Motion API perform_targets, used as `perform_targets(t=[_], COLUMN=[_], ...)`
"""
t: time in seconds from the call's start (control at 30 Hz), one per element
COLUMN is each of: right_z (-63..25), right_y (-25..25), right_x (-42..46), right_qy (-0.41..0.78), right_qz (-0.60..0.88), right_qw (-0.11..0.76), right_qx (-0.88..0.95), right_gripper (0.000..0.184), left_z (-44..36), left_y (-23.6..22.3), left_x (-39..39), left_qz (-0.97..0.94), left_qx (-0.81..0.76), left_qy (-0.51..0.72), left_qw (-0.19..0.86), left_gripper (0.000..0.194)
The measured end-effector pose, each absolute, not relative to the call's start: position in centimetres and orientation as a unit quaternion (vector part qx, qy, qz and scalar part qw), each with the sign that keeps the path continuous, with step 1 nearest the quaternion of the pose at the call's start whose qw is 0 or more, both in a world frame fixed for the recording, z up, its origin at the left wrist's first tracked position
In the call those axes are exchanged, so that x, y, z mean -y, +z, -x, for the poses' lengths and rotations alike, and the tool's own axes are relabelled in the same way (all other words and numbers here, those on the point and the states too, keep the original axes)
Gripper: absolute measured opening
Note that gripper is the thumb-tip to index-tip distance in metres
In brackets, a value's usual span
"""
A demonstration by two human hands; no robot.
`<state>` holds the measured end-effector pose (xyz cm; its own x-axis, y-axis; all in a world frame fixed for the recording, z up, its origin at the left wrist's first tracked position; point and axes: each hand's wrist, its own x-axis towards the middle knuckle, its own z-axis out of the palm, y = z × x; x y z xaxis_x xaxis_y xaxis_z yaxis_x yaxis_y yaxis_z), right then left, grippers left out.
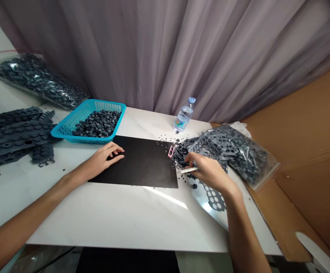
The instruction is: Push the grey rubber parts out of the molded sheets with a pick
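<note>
My left hand (110, 154) rests at the left edge of a black mat (144, 163), its fingers loosely curled and apart with nothing in them. Over on the right, my right hand (203, 167) holds a slim white tool (188, 170), pointing left; its exact kind is hard to make out. The fingers of that hand are at a pile of small black rubbery pieces (181, 149), and may touch one of them. Between the mat and the pile lies a small pink cutter-like tool (171, 151). A single black piece (194, 186) sits in front of the pile.
A blue basket (89, 140) holds many black pieces. Perforated black sheets (14, 132) lie left; another sheet (214, 197) lies right. Filled plastic bags (39, 81) stand at back left and right. A water bottle (184, 115) stands before the curtain (142, 57). Cardboard (301, 144) borders the right.
</note>
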<state>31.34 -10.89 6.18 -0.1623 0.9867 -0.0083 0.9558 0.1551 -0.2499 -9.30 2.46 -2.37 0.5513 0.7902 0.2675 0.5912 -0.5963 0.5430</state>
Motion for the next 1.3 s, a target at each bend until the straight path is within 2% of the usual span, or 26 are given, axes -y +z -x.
perform_targets(t=[0.13,0.33,0.47,0.6,0.87,0.97,1.03,1.17,1.3], right_z=[-26.7,-23.1,-22.8,-22.2,-21.6,-22.8,-23.0,-21.7,-20.8], right_y=[6.7,6.3,3.6,1.3,0.6,0.0,-0.2,0.1,0.4], right_x=[11.2,14.2,17.9,20.1,20.6,21.4,22.0,22.5,22.5], right_qy=[0.170,0.154,0.100,0.043,-0.024,-0.082,-0.092,-0.021,-0.023], right_qz=[0.514,0.451,0.510,0.574,0.616,0.686,0.708,0.648,0.650], right_qw=[0.082,0.071,0.067,0.092,0.125,0.148,0.154,0.140,0.122], right_qx=[0.837,0.876,0.852,0.812,0.777,0.708,0.683,0.748,0.750], right_gripper=[0.012,0.036,0.045,0.056,0.044,0.039,0.043,0.058,0.053], left_z=[9.1,9.5,9.1,8.8,8.3,8.8,9.3,10.1,8.9], left_y=[-1.8,-1.8,-1.2,-0.9,-1.2,-1.1,-1.1,-1.3,-1.4], left_x=[-1.1,0.2,0.6,0.6,0.5,0.4,0.1,0.1,1.9], left_qz=[-0.874,-0.897,-0.887,-0.857,-0.818,-0.828,-0.851,-0.900,-0.918], left_qx=[-0.386,-0.385,-0.404,-0.424,-0.447,-0.450,-0.438,-0.384,-0.362], left_qy=[0.241,0.196,0.210,0.262,0.312,0.294,0.262,0.195,0.162], left_qw=[0.169,0.094,0.073,0.129,0.183,0.158,0.127,0.062,-0.006], left_gripper=[0.037,0.039,0.038,0.032,0.028,0.033,0.038,0.046,0.058])
